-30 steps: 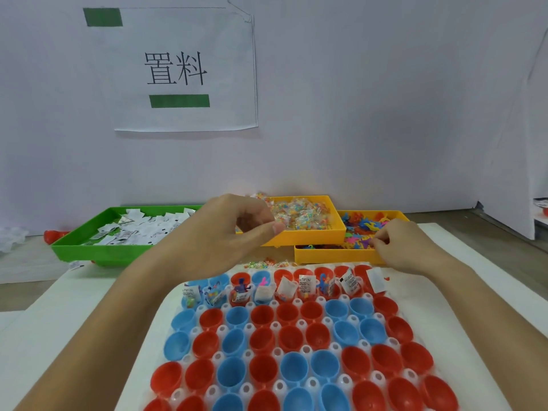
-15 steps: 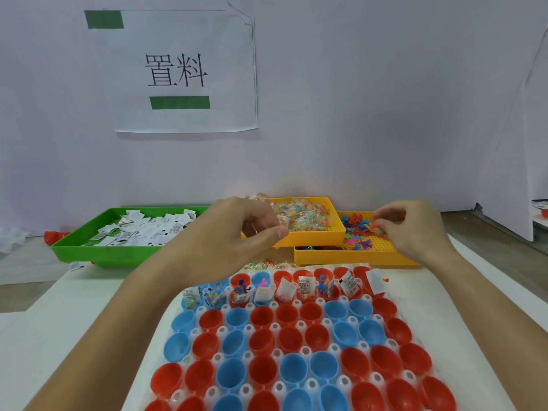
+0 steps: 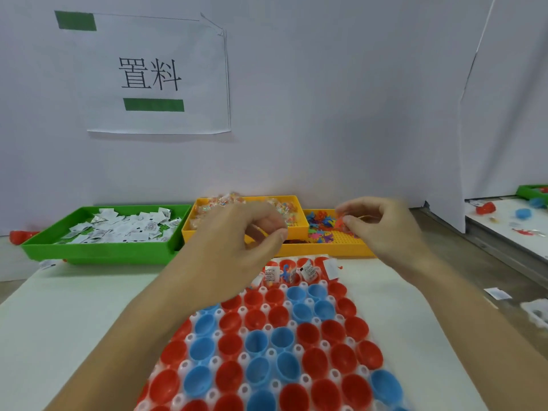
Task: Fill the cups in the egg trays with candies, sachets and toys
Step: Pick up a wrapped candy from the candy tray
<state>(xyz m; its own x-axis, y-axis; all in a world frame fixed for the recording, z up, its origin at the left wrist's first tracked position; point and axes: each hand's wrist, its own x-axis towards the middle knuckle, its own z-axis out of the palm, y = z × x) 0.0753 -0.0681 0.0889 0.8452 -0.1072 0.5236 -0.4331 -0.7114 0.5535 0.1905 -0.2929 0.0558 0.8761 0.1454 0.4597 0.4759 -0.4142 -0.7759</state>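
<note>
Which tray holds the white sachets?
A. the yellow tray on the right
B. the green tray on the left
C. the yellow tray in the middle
B: the white sachets lie piled in the green tray, left of both yellow trays.

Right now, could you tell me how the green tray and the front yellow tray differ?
The green tray holds white sachets and sits far left; the front yellow tray holds colourful toys and sits right, under the right hand. Both stand behind the egg tray.
</note>
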